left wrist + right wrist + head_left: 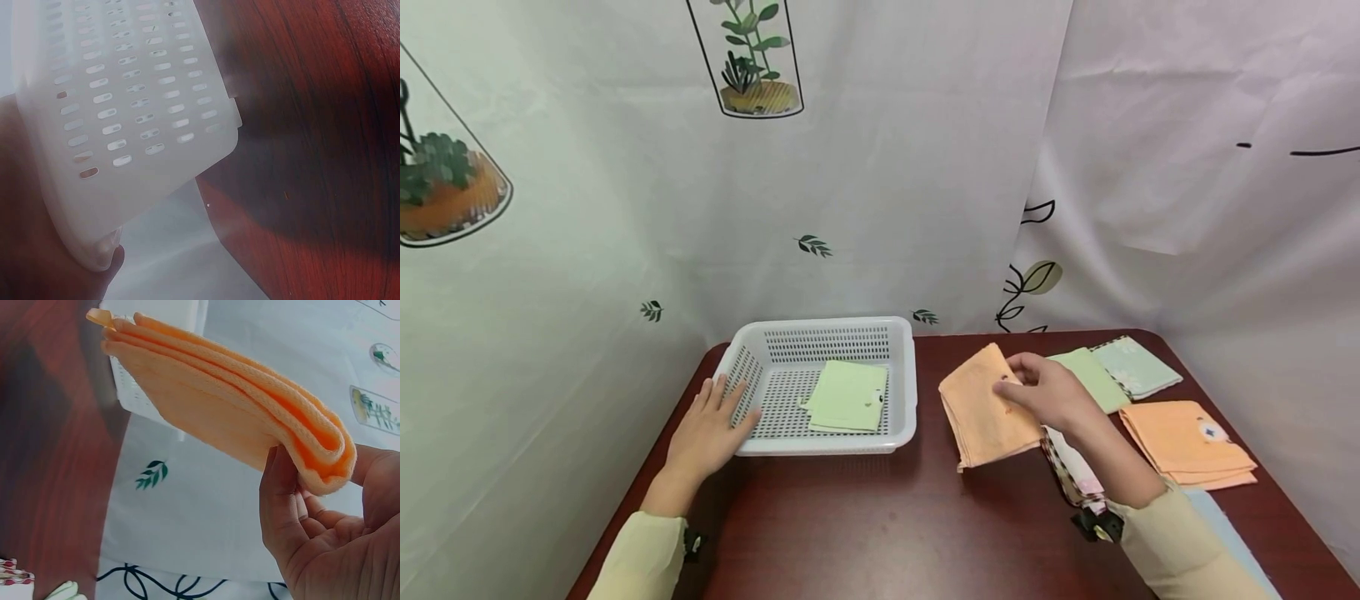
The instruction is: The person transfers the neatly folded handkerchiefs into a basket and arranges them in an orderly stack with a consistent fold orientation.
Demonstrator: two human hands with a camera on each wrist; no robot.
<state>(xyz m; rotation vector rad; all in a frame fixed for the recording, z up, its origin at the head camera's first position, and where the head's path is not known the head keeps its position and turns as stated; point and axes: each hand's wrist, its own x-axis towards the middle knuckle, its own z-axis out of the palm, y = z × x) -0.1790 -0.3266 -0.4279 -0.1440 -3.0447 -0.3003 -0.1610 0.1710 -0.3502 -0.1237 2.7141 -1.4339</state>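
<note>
We pinch a folded orange cloth (985, 408) between the thumb and fingers of our right hand (1051, 392), raised above the surface (880, 533) to the right of the white basket (823, 447). Our left hand (706, 433), fingers spread and fairly straight, rests on its left rim (a green cloth (847, 396) lies inside). Farther right, we see a second orange cloth (1180, 437).
</note>
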